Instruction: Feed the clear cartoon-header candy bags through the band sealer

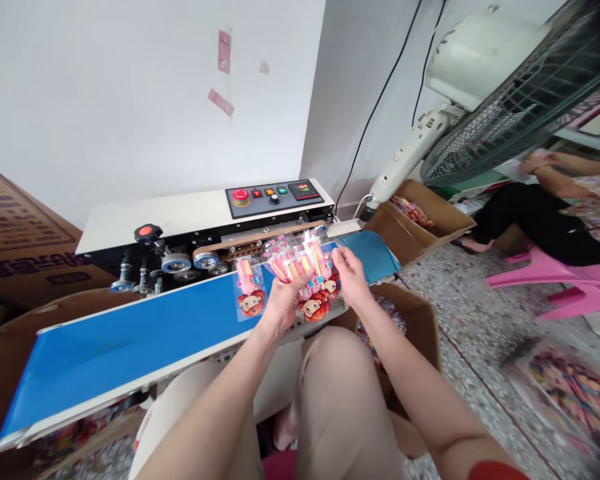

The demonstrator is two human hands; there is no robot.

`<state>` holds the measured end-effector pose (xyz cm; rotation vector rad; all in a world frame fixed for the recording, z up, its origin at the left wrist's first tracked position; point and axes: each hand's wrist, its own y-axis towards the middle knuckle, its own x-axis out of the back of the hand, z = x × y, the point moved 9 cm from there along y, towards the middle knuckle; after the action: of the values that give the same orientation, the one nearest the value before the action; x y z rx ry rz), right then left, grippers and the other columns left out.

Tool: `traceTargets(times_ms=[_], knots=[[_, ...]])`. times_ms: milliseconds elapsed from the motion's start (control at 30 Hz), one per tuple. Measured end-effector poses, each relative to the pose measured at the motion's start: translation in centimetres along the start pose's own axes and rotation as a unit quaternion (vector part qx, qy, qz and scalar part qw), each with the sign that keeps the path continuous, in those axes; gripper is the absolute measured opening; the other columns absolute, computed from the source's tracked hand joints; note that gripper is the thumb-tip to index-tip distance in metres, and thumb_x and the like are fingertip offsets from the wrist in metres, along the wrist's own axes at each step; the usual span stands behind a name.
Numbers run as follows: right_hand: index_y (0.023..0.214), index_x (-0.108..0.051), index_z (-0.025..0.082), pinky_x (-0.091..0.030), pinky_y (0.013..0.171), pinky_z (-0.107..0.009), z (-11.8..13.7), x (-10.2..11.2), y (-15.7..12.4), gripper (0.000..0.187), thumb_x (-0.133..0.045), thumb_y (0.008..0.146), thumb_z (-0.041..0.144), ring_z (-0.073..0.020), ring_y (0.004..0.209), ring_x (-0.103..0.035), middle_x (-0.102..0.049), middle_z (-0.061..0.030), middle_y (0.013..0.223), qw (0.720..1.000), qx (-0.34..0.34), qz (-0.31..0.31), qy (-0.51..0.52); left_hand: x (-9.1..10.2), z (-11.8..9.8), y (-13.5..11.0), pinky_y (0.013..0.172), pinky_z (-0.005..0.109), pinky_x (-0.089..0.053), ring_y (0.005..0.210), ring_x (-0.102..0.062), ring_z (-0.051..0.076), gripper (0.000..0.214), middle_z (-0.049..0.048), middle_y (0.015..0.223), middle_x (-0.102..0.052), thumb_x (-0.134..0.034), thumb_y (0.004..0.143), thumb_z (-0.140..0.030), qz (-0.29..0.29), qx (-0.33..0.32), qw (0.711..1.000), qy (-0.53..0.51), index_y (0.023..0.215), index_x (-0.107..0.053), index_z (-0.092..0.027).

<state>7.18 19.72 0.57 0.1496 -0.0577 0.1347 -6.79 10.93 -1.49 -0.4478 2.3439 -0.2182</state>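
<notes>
My left hand (279,303) is closed on a fanned bunch of clear candy packets (307,280) with cartoon faces printed at the bottom. My right hand (349,273) pinches the right side of the same bunch, just over the near edge of the blue conveyor belt (130,340). One single candy packet (250,288) lies flat on the belt just left of my hands, its top toward the sealing band of the sealing machine (205,227).
Open cardboard boxes stand at the belt's right end (420,223) and under my right arm (415,320), both holding packets. A floor fan (510,87) rises at the right. Another person (555,213) sits by a pink stool (555,277). Cartons (25,240) stand at left.
</notes>
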Motion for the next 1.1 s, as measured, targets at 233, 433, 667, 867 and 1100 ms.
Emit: traceTargets(times_ms=[233,433,667,867,1100], knots=[[0.091,-0.052,0.025,-0.047,0.064,-0.027,-0.4,-0.6,-0.7,0.034,-0.065,0.075,0.052,-0.014,0.065,-0.056,-0.061,0.0028,0.077,0.996,-0.047,0.022,0.078,0.3,0.2,0.3,0.083,0.039,-0.055,0.086,-0.071,0.027,0.049,0.0117,0.101,-0.074,-0.088,0.053,-0.028,-0.013,0.005,1.0,-0.002,0.097,-0.071,-0.015],[0.089,-0.05,0.022,-0.047,0.059,-0.027,-2.6,5.1,2.8,0.046,-0.072,0.062,0.051,-0.0134,0.057,-0.057,-0.06,0.0042,0.067,0.99,-0.048,-0.128,0.043,1.0,0.1,0.3,0.08,0.038,-0.055,0.081,-0.071,0.026,0.045,0.0104,0.094,-0.075,-0.09,0.049,-0.028,-0.045,0.007,0.999,0.002,0.088,-0.072,-0.014],[0.091,-0.056,0.019,-0.047,0.061,-0.031,-4.1,3.9,7.3,0.04,-0.065,0.068,0.05,-0.0195,0.065,-0.062,-0.065,-0.0027,0.07,0.971,-0.049,-0.011,-0.235,0.9,-0.3,0.3,0.08,0.037,-0.055,0.081,-0.071,0.025,0.051,0.0092,0.087,-0.075,-0.091,0.046,-0.026,-0.045,-0.002,0.999,0.0,0.092,-0.072,-0.014],[0.089,-0.061,0.021,-0.049,0.071,-0.031,1.3,-0.9,1.8,0.036,-0.055,0.08,0.056,-0.0202,0.078,-0.062,-0.068,-0.0058,0.084,0.986,0.029,0.058,-0.153,1.0,-0.4,0.5,0.082,0.038,-0.054,0.084,-0.07,0.026,0.053,0.0093,0.092,-0.075,-0.09,0.047,-0.028,-0.051,-0.021,0.998,0.0,0.094,-0.072,-0.014],[0.079,-0.053,0.022,-0.046,0.057,-0.027,0.8,-0.3,-0.8,0.035,-0.058,0.078,0.057,-0.0146,0.061,-0.055,-0.058,0.0013,0.068,0.998,0.001,-0.004,-0.055,0.5,-0.7,0.4,0.08,0.034,-0.054,0.081,-0.069,0.022,0.05,0.0081,0.092,-0.074,-0.089,0.051,-0.029,-0.04,-0.038,0.998,0.02,0.096,-0.071,-0.014]])
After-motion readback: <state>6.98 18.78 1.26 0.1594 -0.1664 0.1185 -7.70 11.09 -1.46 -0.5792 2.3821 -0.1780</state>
